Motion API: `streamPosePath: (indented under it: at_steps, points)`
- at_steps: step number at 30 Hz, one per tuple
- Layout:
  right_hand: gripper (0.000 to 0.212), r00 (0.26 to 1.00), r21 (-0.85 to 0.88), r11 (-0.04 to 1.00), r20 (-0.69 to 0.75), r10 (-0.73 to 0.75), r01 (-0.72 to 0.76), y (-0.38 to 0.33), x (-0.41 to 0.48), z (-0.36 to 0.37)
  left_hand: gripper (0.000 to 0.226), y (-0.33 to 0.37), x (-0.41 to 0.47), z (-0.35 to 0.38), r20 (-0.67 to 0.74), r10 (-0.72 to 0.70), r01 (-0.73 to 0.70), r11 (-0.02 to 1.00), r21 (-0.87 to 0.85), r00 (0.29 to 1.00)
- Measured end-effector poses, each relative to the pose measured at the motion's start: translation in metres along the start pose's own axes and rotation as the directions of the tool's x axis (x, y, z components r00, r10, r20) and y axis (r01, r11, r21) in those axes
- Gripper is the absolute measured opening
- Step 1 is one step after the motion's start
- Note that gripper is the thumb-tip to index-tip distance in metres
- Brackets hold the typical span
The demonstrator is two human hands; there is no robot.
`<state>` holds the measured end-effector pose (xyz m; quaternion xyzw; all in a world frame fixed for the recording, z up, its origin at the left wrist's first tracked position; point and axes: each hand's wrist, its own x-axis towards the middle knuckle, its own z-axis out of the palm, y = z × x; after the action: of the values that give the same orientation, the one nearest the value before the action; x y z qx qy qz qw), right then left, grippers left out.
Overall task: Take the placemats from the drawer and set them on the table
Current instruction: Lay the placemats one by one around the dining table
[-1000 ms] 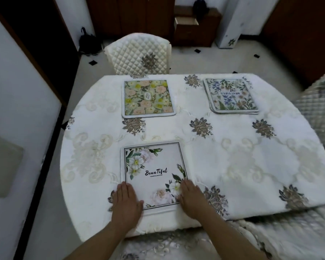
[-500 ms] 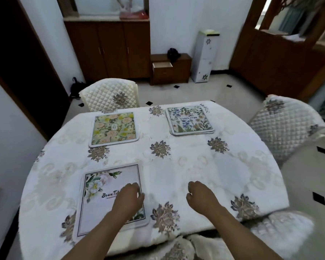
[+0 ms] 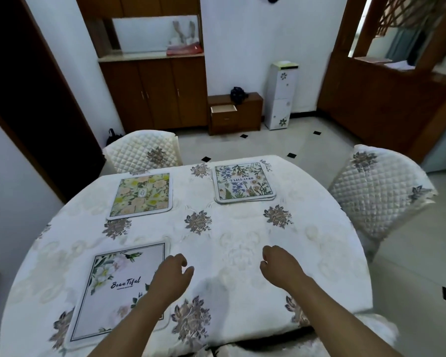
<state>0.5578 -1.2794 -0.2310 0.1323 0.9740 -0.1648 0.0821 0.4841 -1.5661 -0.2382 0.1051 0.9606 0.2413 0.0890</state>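
Three placemat spots show on the round table (image 3: 242, 243). A white "Beautiful" placemat (image 3: 119, 287) lies at the near left. A yellow-green floral placemat (image 3: 142, 195) lies at the far left. A small stack of blue-flower placemats (image 3: 243, 182) lies at the far right. My left hand (image 3: 171, 275) hovers over the near placemat's right edge, fingers loosely curled, holding nothing. My right hand (image 3: 278, 264) hangs above the bare cloth at centre right, also loosely curled and holding nothing. A small drawer (image 3: 223, 108) stands pulled out in the low cabinet by the far wall.
Quilted chairs stand behind the table (image 3: 142, 152) and at its right (image 3: 376, 191). A wooden sideboard (image 3: 152, 91) and a white floral dispenser (image 3: 281, 95) line the far wall. A dark doorway (image 3: 31, 99) opens on the left. Tiled floor lies between table and cabinet.
Both hands have lifted off the near placemat and drifted right, fingers curling loosely. My view has tilted up and shifted right, showing the far wall and the pulled-out drawer.
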Motion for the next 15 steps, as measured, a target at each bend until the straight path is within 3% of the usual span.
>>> streamPosePath:
  at_steps: [8,15]
  points:
    - [0.012,0.998,-0.017,0.998,0.022,0.053,-0.053,0.047,0.013,-0.017,0.032,0.030,0.051,0.025,-0.009,0.068,-0.068,0.997,0.039,0.998]
    - [0.015,0.994,0.046,0.993,0.026,0.108,-0.109,0.119,0.030,-0.032,0.030,0.078,0.063,0.060,-0.017,0.014,-0.014,1.000,0.025,1.000]
